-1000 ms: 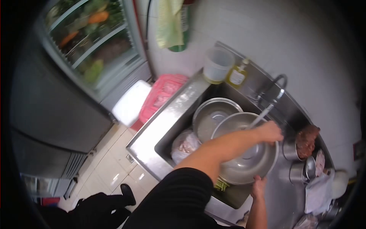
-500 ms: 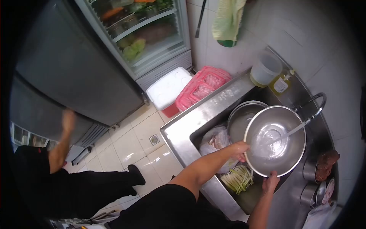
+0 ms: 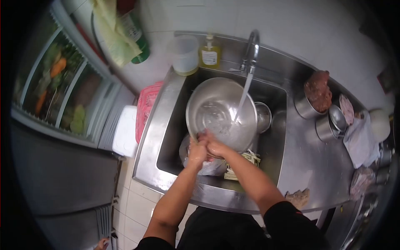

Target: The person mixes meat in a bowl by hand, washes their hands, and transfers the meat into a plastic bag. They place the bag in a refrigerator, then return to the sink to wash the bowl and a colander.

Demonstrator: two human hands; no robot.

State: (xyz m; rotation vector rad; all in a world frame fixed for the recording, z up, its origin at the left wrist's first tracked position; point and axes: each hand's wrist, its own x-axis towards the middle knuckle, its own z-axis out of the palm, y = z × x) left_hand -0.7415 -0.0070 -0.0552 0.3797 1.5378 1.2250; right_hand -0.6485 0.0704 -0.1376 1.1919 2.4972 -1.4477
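Gripping the near rim of a large steel bowl [image 3: 221,112], the left hand [image 3: 197,151] and right hand [image 3: 214,148] press against each other, fingers curled over the bowl's edge; how tightly each one clamps cannot be told, as the hands overlap. The bowl sits tilted inside the sink [image 3: 166,121], filling most of its middle. A stream of water from the faucet [image 3: 251,48], at the far edge of the sink, falls into the bowl. A smaller steel bowl [image 3: 263,116] lies in the sink just right of the large one. Below the hands, on the sink floor, lie a plastic bag [image 3: 206,166] and pale vegetable strips [image 3: 246,160]. A soap bottle [image 3: 209,52] stands on the sink's far ledge, left of the faucet.
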